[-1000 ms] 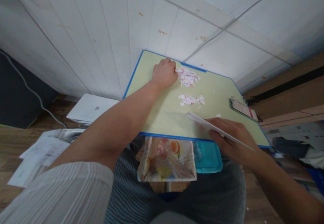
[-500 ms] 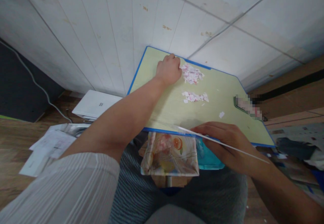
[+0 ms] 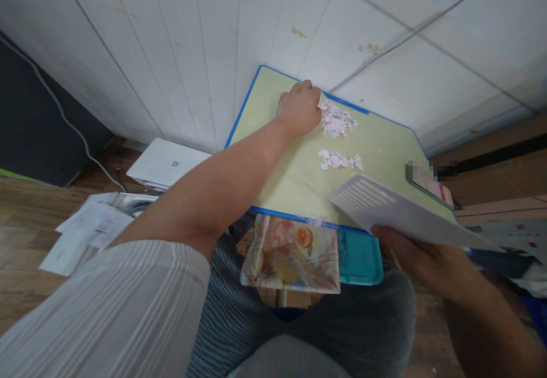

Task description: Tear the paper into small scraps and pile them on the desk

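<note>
Beside a heap of small white-and-pink paper scraps (image 3: 337, 119), my left hand (image 3: 300, 109) rests on the pale yellow table top (image 3: 282, 187) with its fingers curled in. Whatever those fingers may hold is hidden. A smaller group of scraps (image 3: 341, 159) lies nearer to me. Over the table's near right part, my right hand (image 3: 421, 258) grips a thin white sheet with a row of slots (image 3: 397, 210) from below. The sheet is tilted, and its slotted end points toward the smaller group.
A phone (image 3: 429, 186), partly blurred, lies at the table's right. A turquoise tray (image 3: 361, 258) and a fruit-patterned pouch (image 3: 294, 255) sit under the near edge. Papers (image 3: 92, 224) and a white box-like device (image 3: 168, 163) are at left. A white panelled wall (image 3: 213, 42) stands behind.
My right hand has lifted and turned the white sheet from edge-on, so its slotted face now shows. The left hand stays by the heap. The view has shifted slightly.
</note>
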`<move>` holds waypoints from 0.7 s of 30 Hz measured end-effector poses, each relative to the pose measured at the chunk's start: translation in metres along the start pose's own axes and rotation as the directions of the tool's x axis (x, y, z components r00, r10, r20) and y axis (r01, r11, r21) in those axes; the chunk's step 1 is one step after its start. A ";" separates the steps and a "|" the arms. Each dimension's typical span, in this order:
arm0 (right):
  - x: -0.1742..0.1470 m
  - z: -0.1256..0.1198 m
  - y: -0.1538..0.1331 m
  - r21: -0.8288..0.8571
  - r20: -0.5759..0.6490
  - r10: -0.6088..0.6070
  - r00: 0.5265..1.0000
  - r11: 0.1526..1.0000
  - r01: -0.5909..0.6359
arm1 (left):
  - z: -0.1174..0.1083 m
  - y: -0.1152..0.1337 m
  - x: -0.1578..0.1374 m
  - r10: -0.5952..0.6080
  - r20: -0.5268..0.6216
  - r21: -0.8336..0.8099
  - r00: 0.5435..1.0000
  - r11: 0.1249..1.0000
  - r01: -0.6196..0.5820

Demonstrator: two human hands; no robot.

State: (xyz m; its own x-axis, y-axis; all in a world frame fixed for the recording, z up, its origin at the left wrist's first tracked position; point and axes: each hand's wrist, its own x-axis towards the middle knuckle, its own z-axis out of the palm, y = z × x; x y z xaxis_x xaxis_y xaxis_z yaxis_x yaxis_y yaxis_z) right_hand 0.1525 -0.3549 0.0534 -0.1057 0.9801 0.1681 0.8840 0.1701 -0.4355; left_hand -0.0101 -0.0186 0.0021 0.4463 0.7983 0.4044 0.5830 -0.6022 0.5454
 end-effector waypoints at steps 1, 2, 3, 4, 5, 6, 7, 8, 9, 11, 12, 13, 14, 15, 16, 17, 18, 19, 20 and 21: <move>0.003 0.001 -0.009 0.001 0.022 -0.032 0.999 0.999 0.032 | 0.000 0.000 0.000 -0.005 -0.001 -0.006 1.000 1.000 0.005; 0.006 0.003 -0.020 0.010 0.062 -0.071 0.996 0.997 0.071 | 0.000 -0.001 0.001 -0.010 -0.002 -0.014 1.000 1.000 0.010; 0.010 0.004 -0.030 0.025 0.083 -0.108 0.991 0.994 0.107 | 0.000 -0.001 0.001 -0.017 -0.001 -0.021 1.000 1.000 0.017; 0.013 0.005 -0.038 0.045 0.097 -0.137 0.986 0.990 0.133 | 0.000 -0.002 0.001 -0.025 0.001 -0.027 1.000 0.999 0.025; 0.017 0.005 -0.045 0.061 0.117 -0.149 0.982 0.988 0.143 | -0.001 -0.002 0.001 -0.031 0.006 -0.028 1.000 0.999 0.031; 0.019 0.005 -0.049 0.081 0.149 -0.163 0.975 0.985 0.152 | -0.002 -0.002 0.001 -0.036 0.012 -0.025 0.999 0.999 0.036; 0.020 0.004 -0.050 0.101 0.185 -0.172 0.968 0.983 0.156 | -0.003 -0.002 0.000 -0.038 0.017 -0.018 0.999 0.999 0.038; 0.022 0.004 -0.049 0.115 0.213 -0.174 0.962 0.982 0.152 | -0.003 -0.002 0.000 -0.036 0.017 -0.005 0.999 0.999 0.036; 0.023 0.003 -0.047 0.122 0.226 -0.162 0.961 0.983 0.137 | -0.004 -0.001 0.000 -0.030 0.016 0.010 0.999 1.000 0.030; 0.028 0.003 -0.040 0.106 0.188 -0.104 0.977 0.991 0.085 | -0.005 0.000 -0.001 -0.017 0.012 0.026 1.000 1.000 0.016; 0.032 0.004 -0.037 0.090 0.142 -0.071 0.987 0.994 0.059 | -0.005 0.000 -0.001 -0.014 0.011 0.025 1.000 1.000 0.014; 0.037 0.006 -0.034 0.076 0.099 -0.047 0.994 0.996 0.040 | -0.005 0.000 -0.002 -0.015 0.013 0.018 1.000 1.000 0.014; 0.042 0.009 -0.032 0.071 0.072 -0.044 0.996 0.997 0.039 | -0.005 0.000 -0.002 -0.017 0.015 0.011 1.000 1.000 0.017; 0.048 0.013 -0.030 0.076 0.066 -0.066 0.996 0.995 0.061 | -0.005 0.000 -0.002 -0.021 0.018 0.006 1.000 1.000 0.021; 0.053 0.017 -0.027 0.091 0.079 -0.099 0.992 0.992 0.092 | -0.005 -0.001 -0.002 -0.023 0.017 0.008 1.000 1.000 0.023; 0.057 0.021 -0.024 0.112 0.097 -0.153 0.984 0.984 0.142 | -0.005 -0.002 -0.002 -0.024 0.017 0.016 1.000 1.000 0.024; 0.060 0.025 -0.021 0.138 0.106 -0.220 0.970 0.969 0.204 | -0.005 -0.004 -0.002 -0.028 0.019 0.026 0.999 0.999 0.028; 0.061 0.028 -0.017 0.166 0.115 -0.287 0.951 0.949 0.267 | -0.005 -0.006 -0.001 -0.038 0.023 0.038 0.999 0.999 0.037; 0.061 0.030 -0.013 0.202 0.103 -0.358 0.928 0.921 0.333 | -0.005 -0.008 -0.001 -0.053 0.027 0.051 0.998 0.997 0.052; 0.059 0.031 -0.009 0.233 0.087 -0.409 0.909 0.895 0.380 | -0.006 -0.010 -0.001 -0.070 0.031 0.067 0.997 0.995 0.068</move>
State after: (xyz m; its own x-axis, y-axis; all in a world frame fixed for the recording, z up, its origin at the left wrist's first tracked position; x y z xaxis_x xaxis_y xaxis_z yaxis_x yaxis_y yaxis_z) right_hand 0.1239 -0.2957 0.0399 -0.4967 0.8299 0.2540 0.6452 0.5488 -0.5315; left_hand -0.0199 -0.0131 0.0005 0.4255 0.8379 0.3420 0.6559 -0.5459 0.5214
